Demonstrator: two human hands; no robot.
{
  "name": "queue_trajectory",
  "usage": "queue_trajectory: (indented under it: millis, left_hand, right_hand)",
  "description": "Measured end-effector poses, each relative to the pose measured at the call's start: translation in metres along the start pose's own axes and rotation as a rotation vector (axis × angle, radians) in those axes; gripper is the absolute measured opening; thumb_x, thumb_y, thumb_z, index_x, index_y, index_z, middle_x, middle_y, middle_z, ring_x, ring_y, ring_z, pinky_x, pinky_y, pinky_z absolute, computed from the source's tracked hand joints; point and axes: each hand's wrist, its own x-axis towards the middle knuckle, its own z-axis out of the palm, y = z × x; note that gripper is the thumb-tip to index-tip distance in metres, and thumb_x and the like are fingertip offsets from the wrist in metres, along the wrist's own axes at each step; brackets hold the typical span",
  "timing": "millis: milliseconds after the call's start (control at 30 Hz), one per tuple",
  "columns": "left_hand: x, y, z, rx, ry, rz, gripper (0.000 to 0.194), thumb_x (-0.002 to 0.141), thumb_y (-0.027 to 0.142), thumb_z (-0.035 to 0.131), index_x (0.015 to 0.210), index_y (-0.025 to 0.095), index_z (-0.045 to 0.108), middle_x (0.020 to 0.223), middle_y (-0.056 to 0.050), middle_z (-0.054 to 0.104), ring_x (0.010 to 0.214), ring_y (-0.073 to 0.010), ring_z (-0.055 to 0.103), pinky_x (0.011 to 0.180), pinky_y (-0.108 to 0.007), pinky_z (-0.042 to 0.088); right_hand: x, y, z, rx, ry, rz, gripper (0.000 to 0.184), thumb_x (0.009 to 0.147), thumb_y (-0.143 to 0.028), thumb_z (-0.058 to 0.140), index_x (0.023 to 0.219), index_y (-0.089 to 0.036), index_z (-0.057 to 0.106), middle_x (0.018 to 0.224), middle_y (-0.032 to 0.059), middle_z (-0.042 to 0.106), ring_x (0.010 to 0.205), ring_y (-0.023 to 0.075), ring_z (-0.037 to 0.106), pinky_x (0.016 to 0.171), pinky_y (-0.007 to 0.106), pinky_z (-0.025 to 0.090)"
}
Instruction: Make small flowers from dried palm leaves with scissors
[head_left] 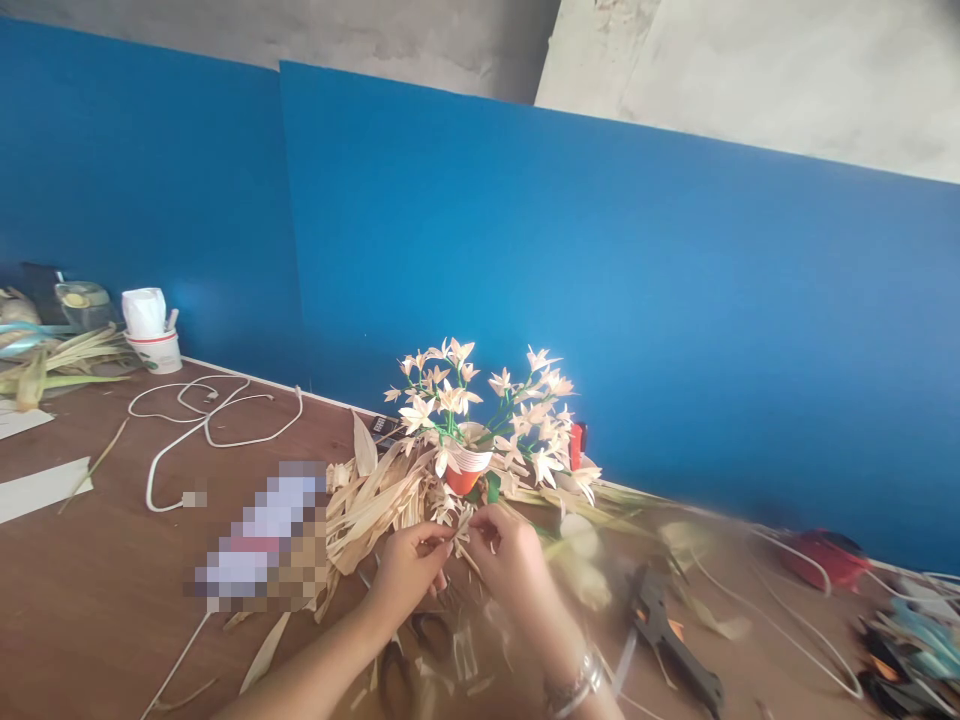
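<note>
My left hand and my right hand meet at the middle of the workbench, fingertips pinched close together. Between them is a small pale corn-husk piece, partly hidden by the fingers. Just beyond stands a red-and-white paper cup holding handmade flowers with pale petals and green stems. Dried corn husks lie heaped to the left of the cup. Below my hands, scissors rest among husk scraps.
A black glue gun lies at right, near a red object and white cords. A white cable loops across the left side. A paper cup stands at the back left. Blue panels rise behind the bench.
</note>
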Motion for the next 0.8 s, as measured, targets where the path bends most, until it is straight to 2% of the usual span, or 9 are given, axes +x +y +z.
queue_trajectory:
  millis: [133,233,300,400,533,700,800]
  left_hand:
    - [0.003,-0.003,-0.001,-0.024,0.013,-0.002,0.024,0.066,0.035,0.065,0.083,0.017,0.067,0.043,0.005,0.054,0.038,-0.0146,0.053,0.038,-0.023,0.038]
    - [0.006,-0.006,-0.001,-0.041,0.016,0.001,0.025,0.066,0.036,0.065,0.082,0.017,0.066,0.041,0.005,0.054,0.038,-0.0152,0.054,0.038,-0.024,0.038]
    - [0.007,-0.008,-0.001,-0.034,0.021,-0.008,0.026,0.066,0.036,0.065,0.083,0.016,0.066,0.039,0.005,0.053,0.037,-0.0154,0.053,0.039,-0.024,0.038]
    - [0.007,-0.008,-0.001,-0.029,0.023,-0.016,0.026,0.067,0.035,0.065,0.084,0.016,0.066,0.037,0.005,0.054,0.036,-0.0148,0.052,0.039,-0.024,0.038]
    - [0.008,-0.008,-0.001,-0.035,0.015,-0.016,0.025,0.068,0.034,0.064,0.085,0.015,0.066,0.037,0.005,0.054,0.035,-0.0144,0.051,0.038,-0.023,0.037]
    - [0.007,-0.008,0.000,-0.037,0.016,-0.024,0.024,0.067,0.031,0.063,0.084,0.015,0.066,0.037,0.005,0.054,0.035,-0.0139,0.050,0.038,-0.023,0.037]
    - [0.006,-0.008,0.001,-0.032,0.005,-0.020,0.024,0.066,0.030,0.063,0.083,0.014,0.066,0.037,0.005,0.053,0.034,-0.0134,0.049,0.038,-0.023,0.037]
  right_hand:
    - [0.000,-0.004,-0.004,0.397,-0.049,0.229,0.006,0.071,-0.021,0.059,0.072,-0.017,0.063,0.062,-0.0012,0.061,0.058,0.0145,0.054,0.056,0.025,0.040]
    - [-0.001,-0.008,-0.008,0.754,-0.076,0.408,0.024,0.066,-0.029,0.070,0.086,-0.016,0.068,0.067,0.0000,0.064,0.061,0.0145,0.057,0.059,0.025,0.042]
    - [-0.001,-0.010,-0.010,0.919,-0.092,0.473,0.024,0.064,-0.029,0.073,0.083,-0.015,0.069,0.066,-0.0003,0.063,0.061,0.0127,0.056,0.061,0.024,0.043]
    - [-0.001,-0.012,-0.013,1.075,-0.139,0.496,0.017,0.062,-0.025,0.075,0.072,-0.015,0.065,0.062,-0.0013,0.061,0.060,0.0107,0.055,0.060,0.021,0.042]
    - [0.001,-0.009,-0.012,1.081,-0.143,0.481,0.015,0.066,-0.025,0.071,0.069,-0.016,0.059,0.070,0.0007,0.064,0.065,0.0116,0.056,0.062,0.020,0.043]
    - [0.002,-0.004,-0.006,0.877,-0.050,0.421,0.013,0.069,-0.025,0.069,0.069,-0.016,0.059,0.060,-0.0047,0.053,0.054,0.0079,0.045,0.055,0.020,0.036]
    - [0.003,-0.002,-0.002,0.738,-0.009,0.354,0.015,0.069,-0.028,0.067,0.071,-0.015,0.060,0.059,-0.0034,0.055,0.056,0.0106,0.047,0.056,0.023,0.037]
